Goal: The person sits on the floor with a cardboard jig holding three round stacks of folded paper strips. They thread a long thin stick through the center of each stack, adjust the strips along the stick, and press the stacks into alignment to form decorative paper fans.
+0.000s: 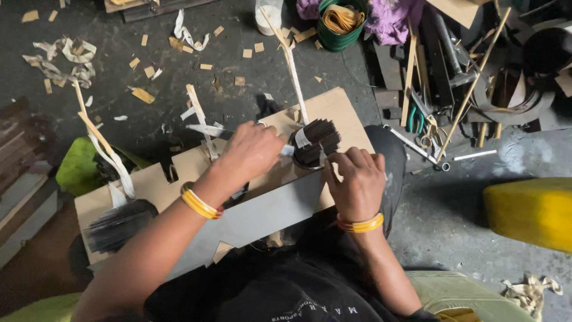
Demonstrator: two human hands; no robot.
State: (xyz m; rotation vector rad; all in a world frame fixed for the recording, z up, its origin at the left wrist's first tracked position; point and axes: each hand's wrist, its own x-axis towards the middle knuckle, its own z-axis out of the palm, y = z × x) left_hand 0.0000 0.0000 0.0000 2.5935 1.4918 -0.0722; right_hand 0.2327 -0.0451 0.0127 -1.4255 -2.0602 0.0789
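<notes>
I see a matt tan cardboard board (333, 110) with a smooth grey panel (262, 214) along its near edge. On it, the dark bristle bundle (316, 142) looks stiff, wrapped in white paper tape (302, 138). Glossy yellow bangles (199, 203) shine; the concrete floor (465, 209) looks rough.

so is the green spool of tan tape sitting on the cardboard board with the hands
No, the green spool lies on the dark floor at the top, well beyond the cardboard board where both hands work.

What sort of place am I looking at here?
Probably a small floor-level craft workshop: a heap of tools and wood strips, paper scraps on the dark floor, and a cardboard work board.
</notes>
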